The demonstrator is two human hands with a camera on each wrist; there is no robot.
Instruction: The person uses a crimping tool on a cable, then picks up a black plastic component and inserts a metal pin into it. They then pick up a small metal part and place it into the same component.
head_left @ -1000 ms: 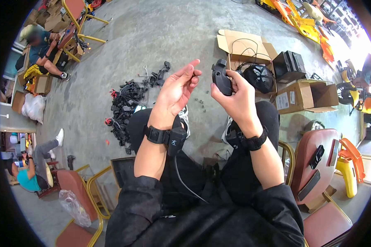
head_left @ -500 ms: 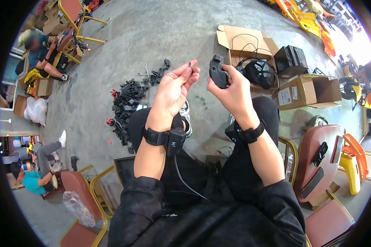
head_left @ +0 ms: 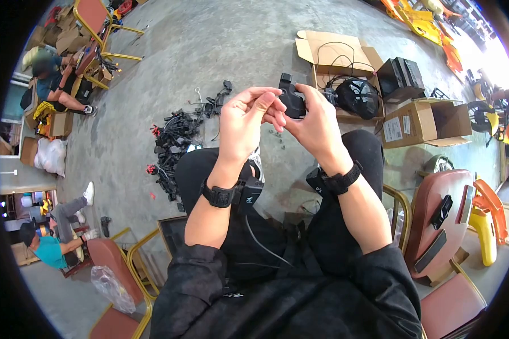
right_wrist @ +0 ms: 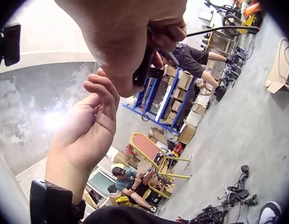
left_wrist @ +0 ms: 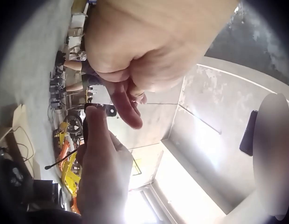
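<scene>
My right hand (head_left: pixel 320 125) grips a curved black plastic housing (head_left: pixel 291 103) between thumb and fingers, in front of my knees in the head view. A thin black cable (left_wrist: pixel 65 159) sticks out from that hand in the left wrist view. My left hand (head_left: pixel 238 125) is right beside the housing, palm turned up, its fingertips overlapping the housing's near side. Thumb and forefinger pinch a small dark piece (head_left: pixel 280 92), too small to name. In the right wrist view, the right hand hides most of the housing (right_wrist: pixel 143 70).
On the floor at left lies a heap of black cabled parts (head_left: pixel 169 138). Several tiny pieces (head_left: pixel 276 133) lie between my feet. An opened cardboard box (head_left: pixel 336 45) holds a round black thing (head_left: pixel 357 97). Chairs (head_left: pixel 438 226) stand on both sides; two people (head_left: pixel 51 243) sit at left.
My left hand has moved right, bringing the small dark piece from apart up to the black housing. The right hand has shifted slightly left and the housing has turned a little.
</scene>
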